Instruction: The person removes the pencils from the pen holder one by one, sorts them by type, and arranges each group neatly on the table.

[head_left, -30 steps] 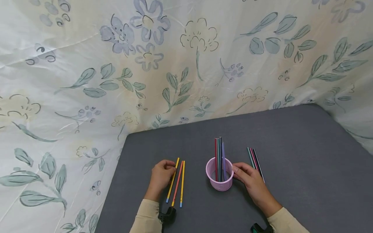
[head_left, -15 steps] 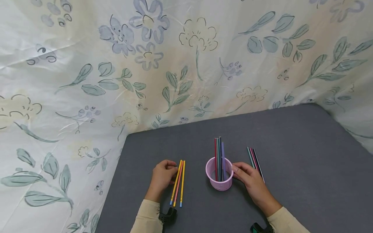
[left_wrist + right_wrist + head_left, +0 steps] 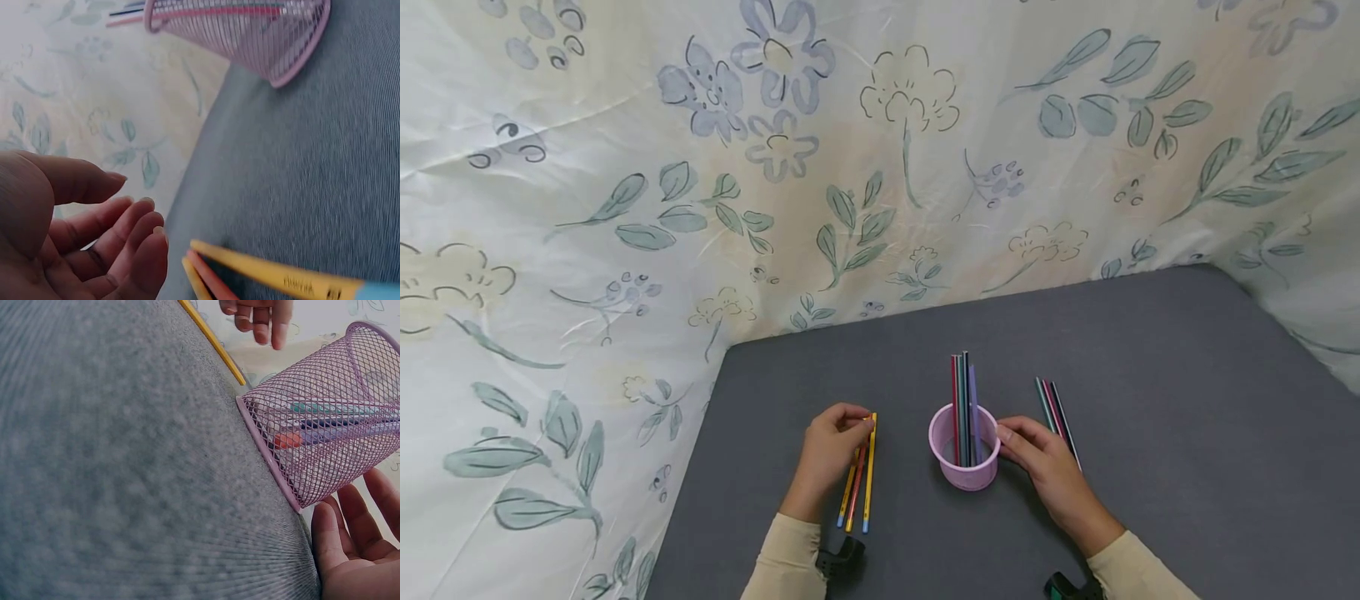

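Coloured pencils (image 3: 962,408) are held in the upright pink mesh cup (image 3: 967,479) on the bench (image 3: 1195,417), its side touched by relaxed fingers of the right hand (image 3: 1054,477); three loose pencils (image 3: 856,487) are overhung by the left hand (image 3: 829,454), its fingers slack, nothing grasped.

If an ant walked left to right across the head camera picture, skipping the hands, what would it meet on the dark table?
Thin yellow and red pencils → round pink mesh cup holding long coloured pencils → thin teal, pink and black pencils.
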`<state>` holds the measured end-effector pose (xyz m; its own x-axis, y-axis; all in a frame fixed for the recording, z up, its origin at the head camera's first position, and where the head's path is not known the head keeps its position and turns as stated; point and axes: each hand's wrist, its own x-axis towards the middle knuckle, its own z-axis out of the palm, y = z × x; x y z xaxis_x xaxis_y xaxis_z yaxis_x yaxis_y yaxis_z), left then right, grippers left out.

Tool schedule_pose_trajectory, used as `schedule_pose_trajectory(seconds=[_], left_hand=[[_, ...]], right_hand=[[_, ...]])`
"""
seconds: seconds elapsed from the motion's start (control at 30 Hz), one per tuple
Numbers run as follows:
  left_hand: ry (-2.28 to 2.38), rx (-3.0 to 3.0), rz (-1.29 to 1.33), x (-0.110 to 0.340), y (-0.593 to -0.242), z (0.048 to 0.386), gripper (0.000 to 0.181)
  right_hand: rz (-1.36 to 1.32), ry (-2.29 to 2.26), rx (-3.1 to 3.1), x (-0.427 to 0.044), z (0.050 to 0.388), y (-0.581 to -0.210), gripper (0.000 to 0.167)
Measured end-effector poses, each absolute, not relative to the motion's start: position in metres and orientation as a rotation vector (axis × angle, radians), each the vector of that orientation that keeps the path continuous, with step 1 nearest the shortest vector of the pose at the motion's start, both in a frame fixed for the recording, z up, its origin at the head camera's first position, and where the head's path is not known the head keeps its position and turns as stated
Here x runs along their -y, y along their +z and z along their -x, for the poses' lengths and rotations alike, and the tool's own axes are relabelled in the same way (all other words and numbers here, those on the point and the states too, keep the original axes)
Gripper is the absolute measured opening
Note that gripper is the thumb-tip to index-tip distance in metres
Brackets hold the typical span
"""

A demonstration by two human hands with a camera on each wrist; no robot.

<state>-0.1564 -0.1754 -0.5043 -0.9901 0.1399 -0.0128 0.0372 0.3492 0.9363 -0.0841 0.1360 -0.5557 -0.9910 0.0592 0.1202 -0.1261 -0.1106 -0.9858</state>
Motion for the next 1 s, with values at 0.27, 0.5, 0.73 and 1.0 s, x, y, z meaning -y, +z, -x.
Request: schedule_pose_trajectory(seconds=[0.27,0.5,0.73,1.0], left_hand=[[1.745,-2.505,-0.32,0.158,-0.497,0.15,0.025],[1.792,-2.468,-0.354,0.14,-0.492,0.146,0.021],[1.863,-2.386,-0.41,0.124,-0.478,0.141,0.02],[1.873,-2.384,-0.462,0.11,-0.465,0.138,0.019]], right_hand=[[-0.072,2.253,2.006,-0.136,0.085,-0.553,0.03],[-0.071,2.253,2.004,-0.137,0.085,-0.552,0.03],[-0.044,2.265,2.007,-0.138,0.085,-0.55,0.031],[-0.047,2.263,2.018,-0.138,0.085,-0.549,0.03]])
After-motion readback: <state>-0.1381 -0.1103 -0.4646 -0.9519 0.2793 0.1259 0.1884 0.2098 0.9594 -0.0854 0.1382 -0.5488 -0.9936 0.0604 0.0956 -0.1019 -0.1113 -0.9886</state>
